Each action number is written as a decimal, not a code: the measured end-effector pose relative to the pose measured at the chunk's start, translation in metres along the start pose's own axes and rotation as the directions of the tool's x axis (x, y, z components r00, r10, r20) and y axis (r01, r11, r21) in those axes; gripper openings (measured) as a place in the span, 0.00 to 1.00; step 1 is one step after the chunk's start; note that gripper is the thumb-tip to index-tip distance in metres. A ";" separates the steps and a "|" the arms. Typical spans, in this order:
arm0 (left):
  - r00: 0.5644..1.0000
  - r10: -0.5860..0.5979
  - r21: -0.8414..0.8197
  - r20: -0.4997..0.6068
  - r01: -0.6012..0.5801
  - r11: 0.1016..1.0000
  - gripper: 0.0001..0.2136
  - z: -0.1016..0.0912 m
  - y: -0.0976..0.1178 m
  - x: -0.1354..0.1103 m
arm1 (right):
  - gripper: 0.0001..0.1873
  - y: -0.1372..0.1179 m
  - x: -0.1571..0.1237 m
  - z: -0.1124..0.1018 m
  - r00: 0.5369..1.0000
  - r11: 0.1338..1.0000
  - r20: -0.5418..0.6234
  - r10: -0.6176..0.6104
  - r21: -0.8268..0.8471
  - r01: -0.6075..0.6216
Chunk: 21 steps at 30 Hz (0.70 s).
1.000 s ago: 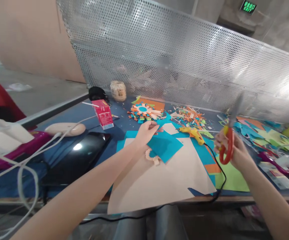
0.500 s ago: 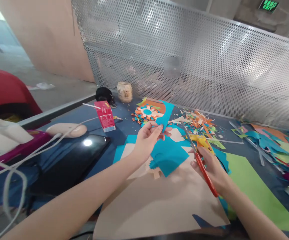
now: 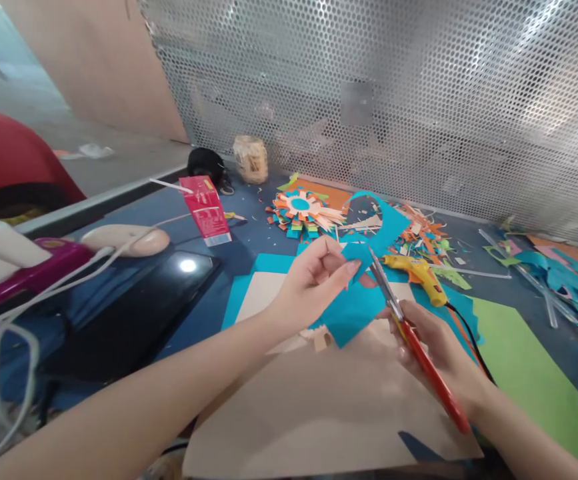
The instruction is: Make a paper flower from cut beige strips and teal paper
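Between its thumb and fingers, my left hand (image 3: pixel 319 283) pinches a blue piece of paper (image 3: pixel 356 253). A curved blue offcut (image 3: pixel 389 223) rises just behind that piece; I cannot tell whether the two are still joined. My right hand (image 3: pixel 433 347) is closed around red-handled scissors (image 3: pixel 431 373), their blades pointing up and left at the edge of the blue paper. Below the hands, a blue square of paper (image 3: pixel 351 323) lies on a large beige sheet (image 3: pixel 329 407). A fringed paper flower (image 3: pixel 301 205) with a blue centre lies behind my left hand.
A yellow glue gun (image 3: pixel 421 277) lies beyond the scissors, near colourful paper scraps (image 3: pixel 423 230). Green paper (image 3: pixel 533 367) is at the right. Leftward are a pink drink carton (image 3: pixel 206 212), a black tablet (image 3: pixel 139 313) and white cables (image 3: pixel 29 337). A perforated metal panel (image 3: pixel 289 73) stands behind.
My left hand has moved right with the blue paper, and the scissor blades now meet its edge. The curved offcut has swung to the right. The view has tilted slightly.
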<state>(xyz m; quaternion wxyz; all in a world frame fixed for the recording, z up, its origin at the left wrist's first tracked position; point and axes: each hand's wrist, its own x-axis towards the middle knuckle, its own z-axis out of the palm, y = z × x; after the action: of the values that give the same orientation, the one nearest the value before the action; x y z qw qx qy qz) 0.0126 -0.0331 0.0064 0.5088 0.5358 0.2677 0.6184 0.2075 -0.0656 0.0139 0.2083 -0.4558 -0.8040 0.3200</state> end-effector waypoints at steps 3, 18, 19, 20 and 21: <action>0.998 0.021 -0.011 0.057 -0.021 1.000 0.10 0.002 0.001 -0.003 | 0.16 0.001 -0.001 0.001 1.000 1.000 0.002 0.002 0.028 -0.002; 0.991 -0.099 -0.061 0.088 0.105 0.993 0.12 0.006 0.007 -0.007 | 0.19 0.004 -0.004 0.003 0.999 0.994 0.032 0.040 0.097 -0.043; 0.991 -0.100 -0.066 0.090 0.107 0.992 0.12 0.006 0.007 -0.007 | 0.20 0.004 -0.004 0.003 0.999 0.994 0.029 0.036 0.099 -0.038; 0.991 -0.102 -0.070 0.091 0.108 0.992 0.12 0.007 0.006 -0.007 | 0.21 0.004 -0.004 0.003 0.999 0.995 0.025 0.029 0.099 -0.032; 0.991 -0.103 -0.076 0.089 0.110 0.991 0.13 0.007 0.006 -0.007 | 0.22 0.003 -0.003 0.003 1.000 0.995 0.019 0.024 0.097 -0.026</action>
<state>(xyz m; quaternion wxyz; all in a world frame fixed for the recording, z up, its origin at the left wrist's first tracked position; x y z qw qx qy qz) 0.0166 -0.0432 0.0114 0.5734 0.5255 0.2487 0.5772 0.2091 -0.0683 0.0093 0.2193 -0.4522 -0.7835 0.3654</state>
